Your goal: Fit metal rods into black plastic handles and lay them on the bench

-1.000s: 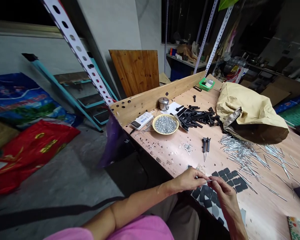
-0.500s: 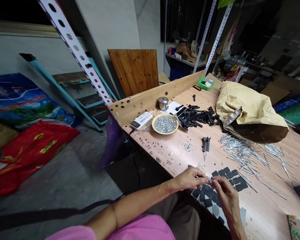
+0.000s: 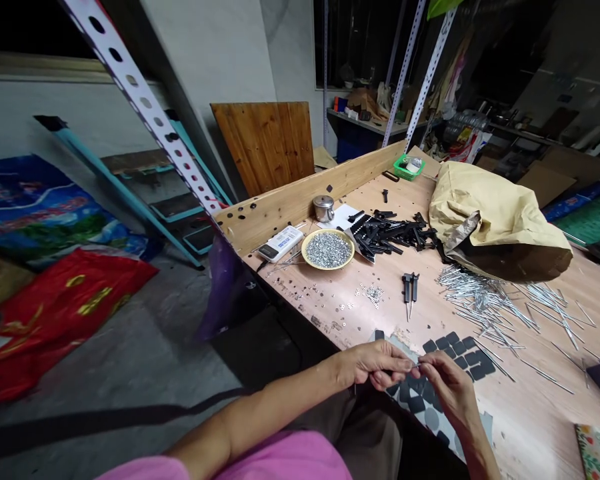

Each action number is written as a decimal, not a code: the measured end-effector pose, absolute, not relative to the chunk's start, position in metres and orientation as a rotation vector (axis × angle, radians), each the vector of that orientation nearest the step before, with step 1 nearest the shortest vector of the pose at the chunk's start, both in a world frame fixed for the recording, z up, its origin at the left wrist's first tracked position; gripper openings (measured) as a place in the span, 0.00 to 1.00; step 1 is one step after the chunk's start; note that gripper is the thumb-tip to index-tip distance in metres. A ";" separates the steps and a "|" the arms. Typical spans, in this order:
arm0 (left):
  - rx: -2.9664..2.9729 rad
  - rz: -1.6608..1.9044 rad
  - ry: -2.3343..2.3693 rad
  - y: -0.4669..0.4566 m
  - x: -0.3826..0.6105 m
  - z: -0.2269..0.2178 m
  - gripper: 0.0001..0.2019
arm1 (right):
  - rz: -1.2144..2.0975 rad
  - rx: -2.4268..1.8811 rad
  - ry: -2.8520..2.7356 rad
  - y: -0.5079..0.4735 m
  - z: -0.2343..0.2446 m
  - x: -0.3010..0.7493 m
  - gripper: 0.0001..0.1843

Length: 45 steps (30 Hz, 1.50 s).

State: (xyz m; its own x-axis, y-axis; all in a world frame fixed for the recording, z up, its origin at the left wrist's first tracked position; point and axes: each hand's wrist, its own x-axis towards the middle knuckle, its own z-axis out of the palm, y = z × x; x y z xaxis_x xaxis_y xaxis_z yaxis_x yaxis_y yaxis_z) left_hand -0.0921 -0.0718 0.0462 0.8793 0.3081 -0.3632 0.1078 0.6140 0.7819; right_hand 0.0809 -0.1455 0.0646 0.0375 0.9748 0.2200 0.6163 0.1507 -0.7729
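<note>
My left hand (image 3: pixel 375 365) and my right hand (image 3: pixel 447 385) meet at the near edge of the wooden table (image 3: pixel 430 300). Both pinch a thin metal pin (image 3: pixel 416 365) between thumb and fingertips, one at each end. Under the hands lies a sheet of dark square pads (image 3: pixel 455 357). A spread of loose metal pins (image 3: pixel 500 307) covers the table to the right. Two black-handled assembled pieces (image 3: pixel 410 288) lie beyond my hands, next to a small heap of tiny metal nuts (image 3: pixel 375 293).
A yellow bowl of small metal nuts (image 3: pixel 328 249) stands further back, beside a pile of black plastic parts (image 3: pixel 393 235), a white scale (image 3: pixel 281 243) and a metal cup (image 3: pixel 324 208). A tan sack (image 3: pixel 495 220) lies at the right. Coloured bags (image 3: pixel 55 280) lie on the floor at left.
My hands stay pinched together on the pin and have shifted slightly down and toward me. The view has tilted a little.
</note>
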 end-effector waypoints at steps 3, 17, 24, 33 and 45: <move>1.166 0.432 0.666 -0.080 -0.086 0.048 0.15 | 0.552 -1.646 -1.565 -0.146 0.060 0.080 0.21; 0.718 0.173 0.443 -0.076 -0.091 0.049 0.22 | 0.477 -1.515 -1.700 -0.146 0.071 0.081 0.15; 1.326 0.661 0.753 -0.091 -0.083 0.055 0.10 | 0.341 -1.598 -1.658 -0.148 0.064 0.077 0.14; 1.863 0.801 0.778 -0.098 -0.085 0.046 0.13 | 0.007 -1.479 -1.806 -0.144 0.057 0.073 0.11; 1.191 0.398 0.592 -0.088 -0.083 0.047 0.21 | 0.251 -1.390 -1.860 -0.148 0.072 0.085 0.08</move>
State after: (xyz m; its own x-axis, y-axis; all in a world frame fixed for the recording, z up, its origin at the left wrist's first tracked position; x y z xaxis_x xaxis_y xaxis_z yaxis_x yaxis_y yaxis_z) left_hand -0.0835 -0.0877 0.0469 0.7839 0.5811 -0.2185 0.0178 0.3307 0.9436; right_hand 0.0845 -0.1479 0.0720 -0.0932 0.8795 0.4667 0.7245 0.3814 -0.5741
